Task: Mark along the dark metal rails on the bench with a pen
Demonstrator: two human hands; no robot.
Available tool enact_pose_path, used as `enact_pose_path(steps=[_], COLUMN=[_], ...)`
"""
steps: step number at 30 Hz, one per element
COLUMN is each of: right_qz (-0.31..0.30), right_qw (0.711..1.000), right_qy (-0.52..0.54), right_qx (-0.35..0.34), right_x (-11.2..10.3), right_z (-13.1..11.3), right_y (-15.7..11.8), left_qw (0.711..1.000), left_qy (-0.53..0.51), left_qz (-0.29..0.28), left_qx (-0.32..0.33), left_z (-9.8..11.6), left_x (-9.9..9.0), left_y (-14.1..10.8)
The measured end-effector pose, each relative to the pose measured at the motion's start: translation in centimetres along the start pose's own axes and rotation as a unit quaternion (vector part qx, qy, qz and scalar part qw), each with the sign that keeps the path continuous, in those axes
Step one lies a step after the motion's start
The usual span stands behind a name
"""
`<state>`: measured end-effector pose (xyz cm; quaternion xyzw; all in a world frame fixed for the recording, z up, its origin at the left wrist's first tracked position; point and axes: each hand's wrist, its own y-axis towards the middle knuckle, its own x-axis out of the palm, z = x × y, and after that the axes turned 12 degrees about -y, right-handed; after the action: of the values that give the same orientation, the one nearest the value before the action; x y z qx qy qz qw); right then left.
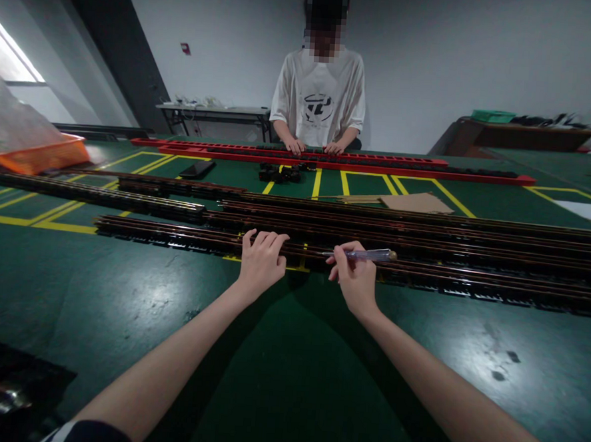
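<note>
My left hand [263,259] lies over a long black strip with copper-coloured rails [174,232], its fingers spread and slightly bent across the top. To the right, my right hand [356,278] is closed around a slim screwdriver-like tool [371,254] with a clear, purplish handle. The tool's thin tip points left, close above the same strip; whether it touches is unclear. Several more black strips [424,239] lie side by side just beyond and to the right of my hands.
Across the green table [286,380] a co-worker [318,96] has both hands on long red trays [349,165]. Also on the table are a phone [197,169], black parts [280,173], cardboard [417,202] and an orange basket [44,155]. More strips [10,383] lie front left.
</note>
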<state>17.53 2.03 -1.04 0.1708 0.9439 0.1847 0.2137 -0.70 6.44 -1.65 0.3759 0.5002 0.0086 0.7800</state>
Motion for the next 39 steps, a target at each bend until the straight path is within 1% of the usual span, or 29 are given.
enact_pose_path(steps=[3,7,17,23,29,39], right_qz=[0.002,0.008,0.060,0.041,0.033,0.031], right_qw=[1.000,1.000,0.998,0.999,0.999,0.999], right_qy=[-0.006,-0.008,-0.027,-0.016,-0.014,-0.011], right_qx=[0.001,0.003,0.013,0.005,0.010,0.009], right_x=[-0.01,-0.02,-0.17,-0.21,-0.24,-0.25], right_z=[0.05,-0.05,-0.34,-0.15,-0.08,-0.07], right_y=[0.01,0.00,-0.17,0.00,0.06,0.01], left_qw=[1.000,1.000,0.997,0.997,0.998,0.998], left_qy=[0.005,0.007,-0.067,-0.061,-0.032,-0.012], left_qz=[0.008,0.008,-0.033,-0.053,-0.054,-0.054], left_qx=[-0.014,-0.014,0.004,0.011,0.002,-0.004], left_z=[-0.08,-0.18,-0.62,-0.55,-0.42,-0.14], left_x=[-0.01,-0.05,-0.42,-0.13,-0.09,0.01], left_y=[-0.02,-0.07,0.14,0.12,0.14,0.05])
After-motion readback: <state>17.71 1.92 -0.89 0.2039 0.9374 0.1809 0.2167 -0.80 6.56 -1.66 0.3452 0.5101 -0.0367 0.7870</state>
